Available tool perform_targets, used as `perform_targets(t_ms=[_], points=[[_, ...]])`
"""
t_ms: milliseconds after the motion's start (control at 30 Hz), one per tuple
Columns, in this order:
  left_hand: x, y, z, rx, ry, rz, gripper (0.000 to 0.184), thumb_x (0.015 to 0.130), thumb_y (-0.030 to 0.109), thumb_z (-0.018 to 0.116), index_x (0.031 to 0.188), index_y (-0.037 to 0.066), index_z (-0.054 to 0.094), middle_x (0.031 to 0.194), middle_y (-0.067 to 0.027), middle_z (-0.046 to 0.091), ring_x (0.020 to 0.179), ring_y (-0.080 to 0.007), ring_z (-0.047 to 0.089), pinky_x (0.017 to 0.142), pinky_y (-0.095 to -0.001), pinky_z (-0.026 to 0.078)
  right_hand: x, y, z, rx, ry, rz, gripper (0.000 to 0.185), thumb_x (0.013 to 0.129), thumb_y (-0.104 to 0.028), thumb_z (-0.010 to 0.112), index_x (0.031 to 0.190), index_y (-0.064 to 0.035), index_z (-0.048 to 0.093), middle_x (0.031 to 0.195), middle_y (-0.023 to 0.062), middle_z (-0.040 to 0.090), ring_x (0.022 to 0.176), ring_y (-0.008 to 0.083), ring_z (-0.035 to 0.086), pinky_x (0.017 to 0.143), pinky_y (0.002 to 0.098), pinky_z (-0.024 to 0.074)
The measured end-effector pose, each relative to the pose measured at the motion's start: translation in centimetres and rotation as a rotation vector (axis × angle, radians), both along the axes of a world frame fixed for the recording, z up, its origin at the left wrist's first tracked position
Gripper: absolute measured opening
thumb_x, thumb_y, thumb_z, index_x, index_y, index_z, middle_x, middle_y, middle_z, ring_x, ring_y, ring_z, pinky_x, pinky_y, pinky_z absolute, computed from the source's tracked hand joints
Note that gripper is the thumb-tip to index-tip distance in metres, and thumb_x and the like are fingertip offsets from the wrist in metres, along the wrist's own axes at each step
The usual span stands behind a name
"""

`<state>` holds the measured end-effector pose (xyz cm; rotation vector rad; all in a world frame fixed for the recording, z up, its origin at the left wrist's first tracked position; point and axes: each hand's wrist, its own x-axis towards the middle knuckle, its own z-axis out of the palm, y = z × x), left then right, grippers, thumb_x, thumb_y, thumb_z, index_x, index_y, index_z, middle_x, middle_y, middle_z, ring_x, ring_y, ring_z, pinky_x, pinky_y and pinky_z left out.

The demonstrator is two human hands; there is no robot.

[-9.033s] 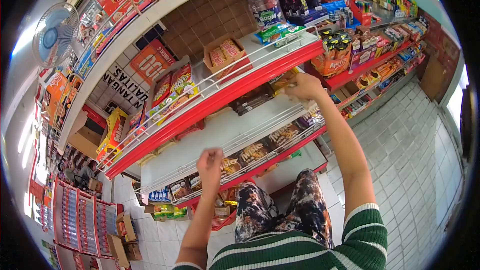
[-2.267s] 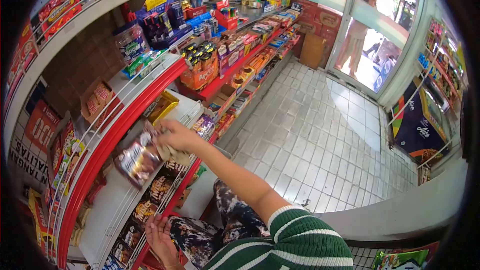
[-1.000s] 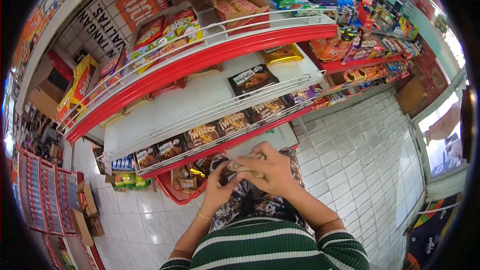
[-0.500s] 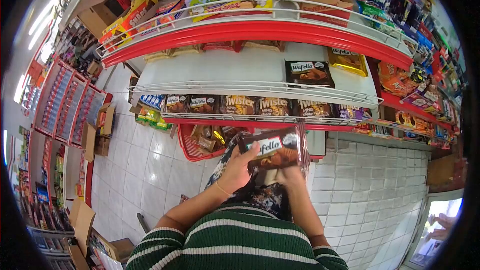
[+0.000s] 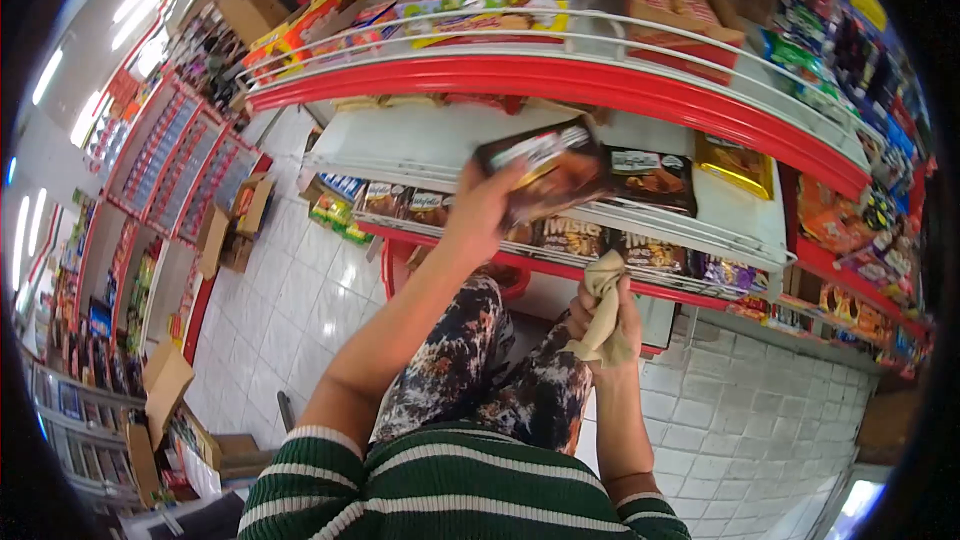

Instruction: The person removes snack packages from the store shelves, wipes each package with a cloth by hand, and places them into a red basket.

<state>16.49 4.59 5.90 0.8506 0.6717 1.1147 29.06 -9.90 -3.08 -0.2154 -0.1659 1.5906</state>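
Observation:
My left hand (image 5: pixel 482 202) grips a dark brown Wafello wafer pack (image 5: pixel 552 172), blurred by motion, at the front edge of the white shelf (image 5: pixel 400 145). Beside it on that shelf lies another Wafello pack (image 5: pixel 651 178), with a yellow-gold pack (image 5: pixel 734 165) to its right. In my right hand (image 5: pixel 622 325) is a bunched beige cloth (image 5: pixel 604 305), in front of the lower shelf. Twister packs (image 5: pixel 572 238) stand in a row there, behind a wire rail.
Above runs a red-edged shelf (image 5: pixel 560 71) with a wire guard and boxed snacks. A red basket (image 5: pixel 394 270) sits under the lower shelf, by my knees. Open cardboard boxes (image 5: pixel 168 380) stand at left on the tiled floor.
My left hand has lifted the Wafello pack from above my lap to the shelf. My right hand has come up with the cloth, now away from the pack. The view has shifted.

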Motion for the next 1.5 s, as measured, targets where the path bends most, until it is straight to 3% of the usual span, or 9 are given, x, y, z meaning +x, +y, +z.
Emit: perform_targets(t_ms=[300,467,567,800,967,1033,1167,1300,1500], points=[[1.7,5.6,-0.2,0.741,0.935,-0.096,0.062,0.077,0.01,0.063,0.128,-0.001,0.031,0.119,-0.0166,0.046,0.104,-0.0198,0.05,0.083,-0.0304,0.044,-4.0,2.1,-2.8,-0.398,-0.401,0.178,0.041,0.085,-0.045,0.047,0.1,-0.0067,0.048,0.074,0.0064,0.053,0.055,0.0143,0.048,0.043,0.0253,0.0417],[-12.1,1.3,0.7,0.51,0.522,-0.278,0.05,0.081,0.015,0.059,0.124,-0.002,0.038,0.114,-0.0156,0.053,0.1,-0.0212,0.055,0.082,-0.0312,0.046,-3.5,2.6,-6.6,-0.438,-0.341,0.176,0.035,0.087,-0.041,0.045,0.098,-0.0082,0.047,0.074,0.0049,0.053,0.053,0.0127,0.047,0.043,0.0243,0.042],[-21.7,-1.8,-0.3,0.222,0.496,-0.031,0.04,0.085,0.018,0.054,0.119,0.0,0.044,0.104,-0.0123,0.057,0.094,-0.02,0.057,0.079,-0.0304,0.047,-3.7,3.6,-8.9,-0.448,-0.303,0.162,0.032,0.086,-0.037,0.049,0.101,-0.0076,0.05,0.076,0.0057,0.056,0.059,0.0142,0.053,0.047,0.0256,0.0452],[-41.5,-6.7,-18.3,-0.502,0.476,0.711,0.028,0.084,0.021,0.054,0.103,0.001,0.051,0.089,-0.0096,0.059,0.076,-0.0175,0.058,0.063,-0.0292,0.048,-8.8,6.9,-13.3,-0.534,-0.547,0.189,0.039,0.085,-0.033,0.054,0.113,-0.0061,0.049,0.096,0.006,0.057,0.085,0.0175,0.056,0.068,0.0308,0.0468],[-48.4,-12.6,-37.3,-0.836,0.368,0.876,0.015,0.081,0.018,0.056,0.083,0.003,0.052,0.069,-0.0064,0.057,0.066,-0.0138,0.057,0.053,-0.0286,0.045,-13.9,8.7,-16.9,-0.74,-0.885,0.309,0.047,0.085,-0.042,0.051,0.113,-0.004,0.049,0.104,0.0061,0.055,0.089,0.0176,0.053,0.072,0.032,0.0451],[-47.9,-14.8,-42.2,-1.038,0.63,0.938,0.016,0.075,0.017,0.06,0.077,0.002,0.057,0.07,-0.0109,0.06,0.067,-0.0195,0.059,0.055,-0.0327,0.048,-15.3,9.7,-19.3,-0.795,-1.117,0.376,0.049,0.084,-0.041,0.053,0.111,0.0002,0.05,0.102,0.0078,0.055,0.088,0.0177,0.053,0.074,0.0319,0.0436],[-47.1,-19.1,-54.5,-1.224,1.201,0.77,0.025,0.066,0.023,0.067,0.081,0.004,0.063,0.086,-0.0183,0.062,0.084,-0.0325,0.06,0.073,-0.0391,0.047,-17.7,12.6,-23.2,-0.72,-1.516,0.518,0.036,0.085,-0.035,0.054,0.096,-0.001,0.057,0.085,0.0044,0.055,0.074,0.015,0.05,0.067,0.0293,0.0397],[-47.0,-18.9,-57.8,-1.316,1.233,0.595,0.03,0.068,0.025,0.067,0.089,0.005,0.06,0.093,-0.0184,0.061,0.089,-0.0316,0.058,0.075,-0.0405,0.046,-18.1,14.9,-26.5,-0.578,-1.678,0.677,0.03,0.084,-0.031,0.056,0.072,-0.0047,0.051,0.062,-0.0026,0.037,0.059,0.0102,0.032,0.055,0.0286,0.0277],[-46.6,-20.8,-65.9,-1.424,1.416,0.49,0.047,0.07,0.017,0.064,0.114,0.01,0.046,0.111,-0.0188,0.05,0.095,-0.0341,0.055,0.078,-0.0411,0.046,-20.3,16.9,-28.8,-0.651,-1.69,0.629,0.025,0.085,-0.028,0.057,0.076,-0.0038,0.054,0.071,-0.0013,0.049,0.066,0.0108,0.043,0.063,0.0267,0.0342]])
